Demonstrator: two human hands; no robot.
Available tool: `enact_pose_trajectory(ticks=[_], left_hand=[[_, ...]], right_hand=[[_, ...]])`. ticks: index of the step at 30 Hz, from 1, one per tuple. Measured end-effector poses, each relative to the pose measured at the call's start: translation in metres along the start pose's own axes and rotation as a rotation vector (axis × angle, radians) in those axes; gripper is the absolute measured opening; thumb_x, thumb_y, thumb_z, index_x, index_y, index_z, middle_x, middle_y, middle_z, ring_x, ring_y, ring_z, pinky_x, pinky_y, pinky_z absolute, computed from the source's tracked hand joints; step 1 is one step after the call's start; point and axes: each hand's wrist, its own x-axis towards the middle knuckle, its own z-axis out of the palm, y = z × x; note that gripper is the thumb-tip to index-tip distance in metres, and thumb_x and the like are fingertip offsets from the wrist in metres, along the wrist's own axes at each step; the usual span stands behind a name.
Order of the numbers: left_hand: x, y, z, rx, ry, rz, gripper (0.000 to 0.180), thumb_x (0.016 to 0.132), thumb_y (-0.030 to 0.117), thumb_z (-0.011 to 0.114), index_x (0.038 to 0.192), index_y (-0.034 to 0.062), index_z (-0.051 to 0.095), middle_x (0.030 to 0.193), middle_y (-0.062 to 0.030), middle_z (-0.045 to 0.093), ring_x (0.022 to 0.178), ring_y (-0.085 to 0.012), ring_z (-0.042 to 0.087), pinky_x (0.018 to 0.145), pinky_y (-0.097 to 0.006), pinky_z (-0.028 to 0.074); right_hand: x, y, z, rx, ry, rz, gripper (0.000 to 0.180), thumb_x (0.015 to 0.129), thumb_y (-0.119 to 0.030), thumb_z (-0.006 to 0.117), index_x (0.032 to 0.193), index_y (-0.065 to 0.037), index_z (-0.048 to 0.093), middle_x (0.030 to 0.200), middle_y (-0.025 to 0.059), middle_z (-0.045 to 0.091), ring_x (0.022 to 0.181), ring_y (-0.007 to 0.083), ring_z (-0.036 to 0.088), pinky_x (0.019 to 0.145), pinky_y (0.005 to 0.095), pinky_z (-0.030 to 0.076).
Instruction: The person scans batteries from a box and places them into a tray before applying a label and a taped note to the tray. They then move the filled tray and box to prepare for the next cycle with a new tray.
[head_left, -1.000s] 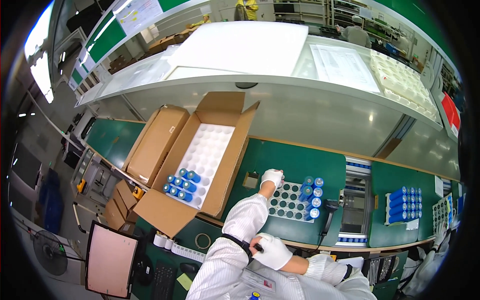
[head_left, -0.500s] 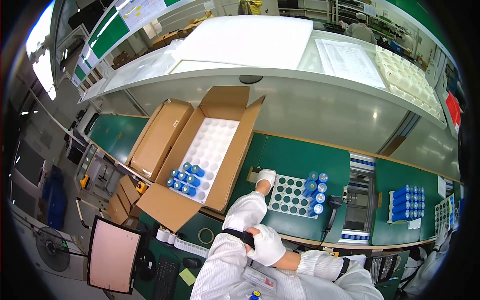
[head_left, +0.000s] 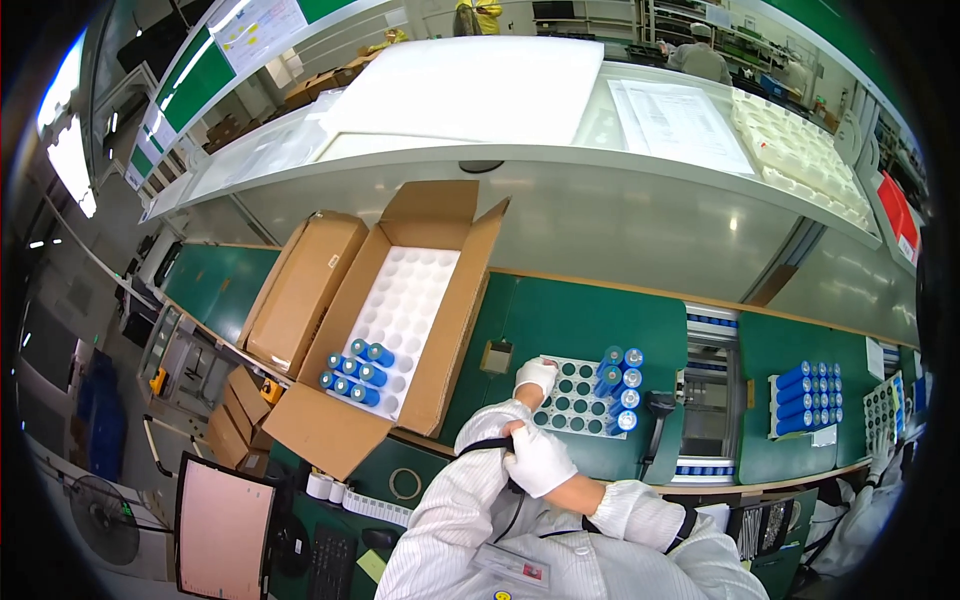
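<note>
**Left hand on the cell tray, right hand at the wrist strap**

While the left hand (head_left: 536,376) rests with curled, gloved fingers on the near left corner of the white cell tray (head_left: 575,400), the right hand (head_left: 538,460) is closed around the black strap (head_left: 478,446) that runs over the left sleeve. Whether the left hand actually pinches the tray's edge cannot be told from this view. Compared with half a second ago, both hands sit in nearly the same spots; the left one has stayed at the tray's corner and the right one has kept its grip at the strap, with only a slight shift of the whole view.

Along the tray's right side stand the blue cylindrical cells (head_left: 620,385), upright with pale tops, while most of its round holes are unfilled. The tray lies on the green tabletop (head_left: 590,320), near the front edge.

To the left, well apart from the tray, an open cardboard box (head_left: 440,300) holds a white foam insert (head_left: 405,310) with a small cluster of blue cells (head_left: 355,372) in its near corner. A closed cardboard box (head_left: 305,285) lies just beside it. To the right, past a grey conveyor section (head_left: 708,400), another batch of blue cells (head_left: 805,400) lies on the tabletop. A pink-lit monitor (head_left: 222,530) stands at lower left. The person's own left forearm covers the tabletop just before the tray.
</note>
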Motion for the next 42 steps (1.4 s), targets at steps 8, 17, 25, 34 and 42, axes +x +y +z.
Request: enact_pose_trajectory(ticks=[8, 17, 25, 34, 42], left_hand=[[0.012, 0.029, -0.031, -0.413, -0.005, -0.041, 0.012, 0.087, 0.011, 0.058, 0.094, 0.0080, 0.067, 0.089, -0.0069, 0.071, 0.073, -0.0158, 0.067, 0.058, -0.030, 0.050], [-0.030, 0.079, -0.046, -0.940, -0.288, -0.099, 0.014, 0.091, 0.011, 0.055, 0.100, 0.0064, 0.064, 0.092, -0.0083, 0.070, 0.077, -0.0181, 0.067, 0.055, -0.028, 0.049], [-0.013, 0.070, -0.042, -0.595, -0.061, 0.038, 0.014, 0.089, 0.012, 0.057, 0.097, 0.0055, 0.066, 0.091, -0.0084, 0.072, 0.077, -0.0196, 0.068, 0.066, -0.030, 0.052], [-0.028, 0.086, -0.055, 0.252, 0.119, 0.273, 0.021, 0.089, 0.025, 0.056, 0.104, 0.0159, 0.068, 0.107, -0.0139, 0.069, 0.099, -0.0364, 0.065, 0.086, -0.044, 0.053], [-0.023, 0.082, -0.066, 0.469, 0.080, 0.321, 0.023, 0.092, 0.025, 0.056, 0.107, 0.0138, 0.069, 0.109, -0.0145, 0.069, 0.101, -0.0359, 0.065, 0.087, -0.043, 0.052]], right_hand=[[-0.015, -0.014, -0.006, 0.190, -0.020, -0.143, 0.034, 0.075, -0.022, 0.068, 0.103, -0.008, 0.055, 0.085, 0.0173, 0.066, 0.077, 0.0369, 0.066, 0.069, 0.0446, 0.053], [-0.021, 0.005, -0.006, 0.353, -0.037, -0.218, 0.044, 0.075, -0.024, 0.079, 0.107, -0.007, 0.055, 0.092, 0.0140, 0.064, 0.081, 0.0308, 0.067, 0.071, 0.0381, 0.054], [-0.017, -0.011, -0.016, 0.309, 0.042, -0.248, 0.037, 0.078, -0.028, 0.076, 0.103, -0.006, 0.059, 0.092, 0.0143, 0.063, 0.079, 0.0352, 0.065, 0.069, 0.0417, 0.054], [-0.027, -0.024, -0.017, 0.195, 0.072, -0.301, 0.032, 0.075, -0.025, 0.074, 0.097, -0.005, 0.061, 0.082, 0.0144, 0.059, 0.069, 0.0348, 0.064, 0.060, 0.0432, 0.053], [-0.020, -0.024, -0.020, 0.256, 0.027, -0.313, 0.036, 0.076, -0.028, 0.074, 0.100, -0.005, 0.061, 0.089, 0.0152, 0.062, 0.074, 0.0351, 0.065, 0.064, 0.0421, 0.054]])
